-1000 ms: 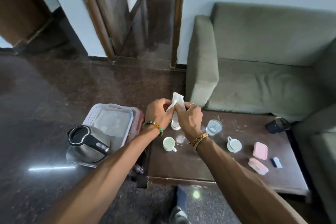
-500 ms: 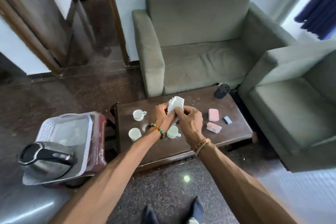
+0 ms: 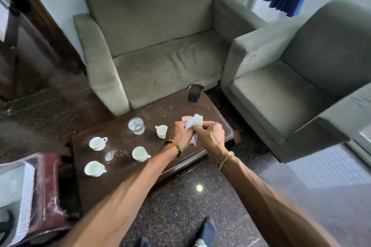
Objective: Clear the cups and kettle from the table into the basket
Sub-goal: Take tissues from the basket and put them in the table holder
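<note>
1. a grey-green sofa stands behind the table, and a matching armchair stands off its right end.
2. the low, dark wooden table is scuffed on top.
3. the white lattice basket sits on a dark red stool just beside the table's left end, cut off by the frame edge.
4. the left hand and right hand meet above the table's right half. both have curled fingers and pinch the same crumpled white paper.
5. a dark container stands at the table's far edge, near the sofa.
6. a glass of water stands towards the far side, in the middle.
7. the far-left cup, near-left cup, middle cup and cup by the left hand are all white and stand upright on the table.
8. a small clear object lies between the left cups and the middle cup, too blurred to identify.
</note>
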A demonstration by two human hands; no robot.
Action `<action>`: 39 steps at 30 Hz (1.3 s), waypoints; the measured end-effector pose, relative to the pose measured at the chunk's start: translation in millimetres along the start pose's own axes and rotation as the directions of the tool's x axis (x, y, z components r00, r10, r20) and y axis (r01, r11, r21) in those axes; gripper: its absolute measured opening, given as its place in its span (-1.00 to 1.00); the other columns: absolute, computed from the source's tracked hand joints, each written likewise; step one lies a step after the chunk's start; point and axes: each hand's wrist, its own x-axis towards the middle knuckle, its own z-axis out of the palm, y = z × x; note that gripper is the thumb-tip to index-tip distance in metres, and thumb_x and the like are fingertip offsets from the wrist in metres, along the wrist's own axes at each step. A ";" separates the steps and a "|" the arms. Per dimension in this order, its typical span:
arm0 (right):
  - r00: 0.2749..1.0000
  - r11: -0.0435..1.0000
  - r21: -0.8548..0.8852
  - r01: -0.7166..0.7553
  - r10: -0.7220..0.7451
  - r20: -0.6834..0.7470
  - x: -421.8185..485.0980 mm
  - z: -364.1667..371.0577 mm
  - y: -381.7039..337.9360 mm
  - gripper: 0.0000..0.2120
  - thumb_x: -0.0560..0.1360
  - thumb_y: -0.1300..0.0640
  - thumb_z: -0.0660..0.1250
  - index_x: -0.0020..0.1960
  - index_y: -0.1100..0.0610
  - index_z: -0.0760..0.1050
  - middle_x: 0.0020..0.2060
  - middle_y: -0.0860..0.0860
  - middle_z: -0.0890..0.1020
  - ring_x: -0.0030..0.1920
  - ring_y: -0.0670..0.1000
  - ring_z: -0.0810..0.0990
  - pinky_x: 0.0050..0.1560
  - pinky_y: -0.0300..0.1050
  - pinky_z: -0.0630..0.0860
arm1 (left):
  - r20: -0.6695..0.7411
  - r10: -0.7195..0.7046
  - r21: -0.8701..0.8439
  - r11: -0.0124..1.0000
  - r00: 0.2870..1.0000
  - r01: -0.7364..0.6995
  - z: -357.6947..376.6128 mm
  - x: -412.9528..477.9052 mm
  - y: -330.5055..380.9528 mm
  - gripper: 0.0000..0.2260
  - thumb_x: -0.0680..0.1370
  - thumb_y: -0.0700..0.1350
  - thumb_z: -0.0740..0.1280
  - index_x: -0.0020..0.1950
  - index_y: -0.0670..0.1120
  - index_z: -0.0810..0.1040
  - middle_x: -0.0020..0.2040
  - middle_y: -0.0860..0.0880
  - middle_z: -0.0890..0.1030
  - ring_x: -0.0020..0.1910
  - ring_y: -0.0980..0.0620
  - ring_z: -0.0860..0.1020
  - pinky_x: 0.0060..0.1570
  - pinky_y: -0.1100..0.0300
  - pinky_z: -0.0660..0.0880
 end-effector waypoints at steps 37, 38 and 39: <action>0.995 0.971 -0.221 -0.088 0.095 0.025 432.3 65.7 39.1 -0.83 0.45 0.06 0.37 -0.30 0.07 0.56 -0.40 -0.06 0.58 -0.30 0.05 0.57 -0.25 -0.10 0.49 | 0.076 -0.045 0.248 0.968 0.996 0.025 125.7 395.3 -13.5 -0.85 0.56 -0.11 0.22 -0.18 -0.06 0.51 -0.25 -0.06 0.60 -0.26 -0.13 0.53 -0.43 0.15 0.28; 0.996 0.972 -0.222 -0.080 0.087 0.018 445.9 71.6 41.6 -0.81 0.46 0.05 0.35 -0.32 0.05 0.52 -0.42 -0.08 0.55 -0.31 0.05 0.56 -0.23 -0.07 0.48 | 0.052 -0.031 0.250 0.968 0.998 0.017 130.3 407.0 -17.0 -0.86 0.55 -0.11 0.22 -0.12 -0.05 0.56 -0.21 -0.08 0.63 -0.22 -0.14 0.55 -0.38 0.14 0.33; 0.997 0.972 -0.226 -0.068 0.072 0.010 459.1 77.3 43.9 -0.78 0.46 0.05 0.34 -0.34 0.06 0.48 -0.44 -0.08 0.52 -0.33 0.05 0.53 -0.23 -0.05 0.47 | 0.030 -0.015 0.254 0.967 0.999 0.007 134.9 418.5 -19.7 -0.85 0.55 -0.12 0.22 -0.05 -0.04 0.59 -0.16 -0.11 0.64 -0.18 -0.14 0.56 -0.33 0.14 0.36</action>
